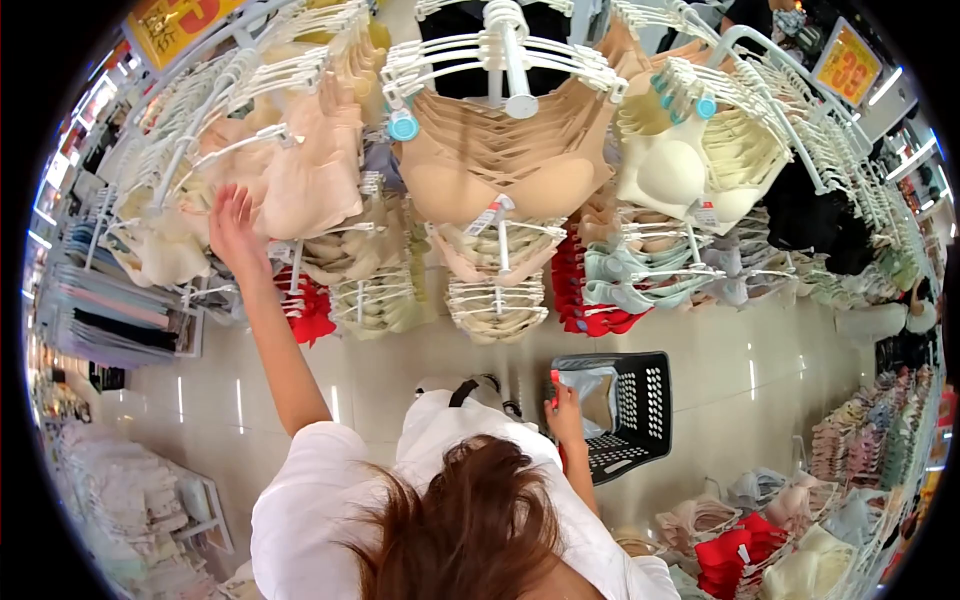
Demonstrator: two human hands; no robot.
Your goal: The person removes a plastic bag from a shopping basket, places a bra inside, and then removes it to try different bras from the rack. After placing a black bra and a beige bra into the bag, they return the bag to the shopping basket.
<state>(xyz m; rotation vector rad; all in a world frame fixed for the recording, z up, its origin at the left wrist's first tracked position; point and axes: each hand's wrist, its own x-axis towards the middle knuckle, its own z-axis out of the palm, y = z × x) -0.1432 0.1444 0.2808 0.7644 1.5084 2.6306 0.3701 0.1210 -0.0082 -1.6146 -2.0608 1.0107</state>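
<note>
My left hand [238, 232] is raised at the left, fingers stretched out, against the pale pink bras [308, 180] that hang on white hangers. It is open, its fingertips overlapping the edge of the front bras in this view. My right hand [566, 412] is low by my side, closed around the red handle of a dark shopping basket [656, 400]. Inside the basket lies a flat item in clear plastic [592, 392]. Straight ahead, a row of tan bras [500, 180] hangs from a white rail arm [515, 75].
Cream bras [672, 172] and black ones [815, 215] hang to the right. Lower racks hold red items [600, 315]. Behind on the right stands another rack with a red bra [735, 555]; white garments [120, 490] are at the left. Tiled floor [745, 365] runs between the displays.
</note>
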